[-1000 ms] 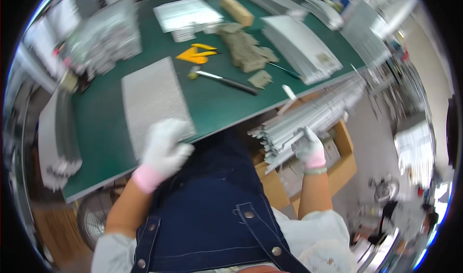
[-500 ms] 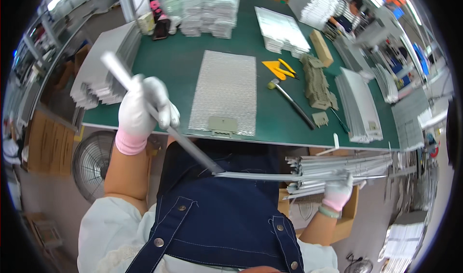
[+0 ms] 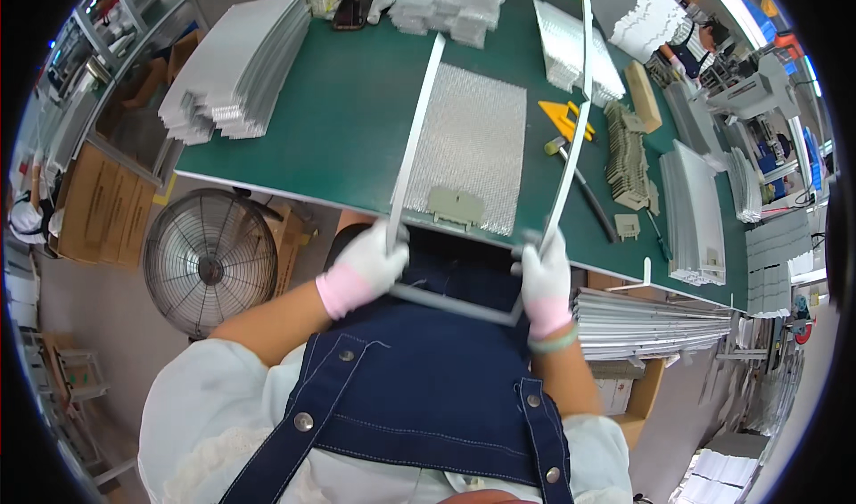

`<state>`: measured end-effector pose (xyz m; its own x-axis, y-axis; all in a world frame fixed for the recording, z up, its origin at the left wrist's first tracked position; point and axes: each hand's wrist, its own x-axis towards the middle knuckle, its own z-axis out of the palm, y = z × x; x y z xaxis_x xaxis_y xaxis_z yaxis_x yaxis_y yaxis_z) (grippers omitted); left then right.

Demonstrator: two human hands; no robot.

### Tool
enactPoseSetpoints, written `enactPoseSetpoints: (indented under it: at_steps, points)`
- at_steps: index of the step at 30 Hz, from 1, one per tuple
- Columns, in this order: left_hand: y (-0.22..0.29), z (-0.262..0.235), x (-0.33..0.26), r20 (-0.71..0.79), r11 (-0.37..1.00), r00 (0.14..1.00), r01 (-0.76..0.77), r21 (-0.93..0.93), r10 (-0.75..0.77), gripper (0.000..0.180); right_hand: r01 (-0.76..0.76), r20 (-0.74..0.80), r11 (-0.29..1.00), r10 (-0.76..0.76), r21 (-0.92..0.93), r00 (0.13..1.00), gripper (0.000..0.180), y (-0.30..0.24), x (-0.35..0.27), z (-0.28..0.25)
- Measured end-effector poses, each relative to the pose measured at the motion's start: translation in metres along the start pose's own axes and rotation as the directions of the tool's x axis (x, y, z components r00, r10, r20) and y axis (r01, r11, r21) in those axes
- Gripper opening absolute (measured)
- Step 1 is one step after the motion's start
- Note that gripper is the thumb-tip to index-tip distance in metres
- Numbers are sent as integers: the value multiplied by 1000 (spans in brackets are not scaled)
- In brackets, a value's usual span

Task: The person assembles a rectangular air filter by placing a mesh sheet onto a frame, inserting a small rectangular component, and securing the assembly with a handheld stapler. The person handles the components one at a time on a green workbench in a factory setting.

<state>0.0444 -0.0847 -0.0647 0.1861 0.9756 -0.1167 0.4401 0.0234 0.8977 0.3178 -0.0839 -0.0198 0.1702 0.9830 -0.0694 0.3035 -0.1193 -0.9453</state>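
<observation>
Both of my hands, in white gloves with pink cuffs, hold a thin silver metal frame strip [image 3: 415,134] bent into a U. My left hand [image 3: 370,259] is closed round its left side, and my right hand [image 3: 546,281] grips the right side. The U's crosspiece lies near my apron, while both sides reach out over the table. On the right, the strip has a further bend and runs on toward the far edge. Between the sides lies a silver mesh sheet [image 3: 477,139], with a grey-green plastic plate [image 3: 456,206] on its near edge.
Right of the mesh are a hammer [image 3: 593,196], yellow-handled pliers [image 3: 584,130], a stack of grey-green plates [image 3: 624,156] and a wooden block [image 3: 642,97]. Stacked panels [image 3: 236,58] stand at left, more metal strips [image 3: 651,326] below the table's right edge. A floor fan [image 3: 209,259] is at left.
My right hand has come up from the strips at lower right to the table's near edge. My left hand has moved lower and rightward. The strip now forms a U pointing away from me.
</observation>
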Motion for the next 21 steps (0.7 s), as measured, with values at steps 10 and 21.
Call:
enactPoseSetpoints:
  at_steps: [10,21]
  points:
    - [3,-28,45,-155,972,987,-9,236,47,33,136,43,734,-145,-665,989,46,33,80,22]
    - [-21,-18,-18,138,891,925,379,-249,-355,39,-46,28,990,50,-134,998,69,56,-18,22]
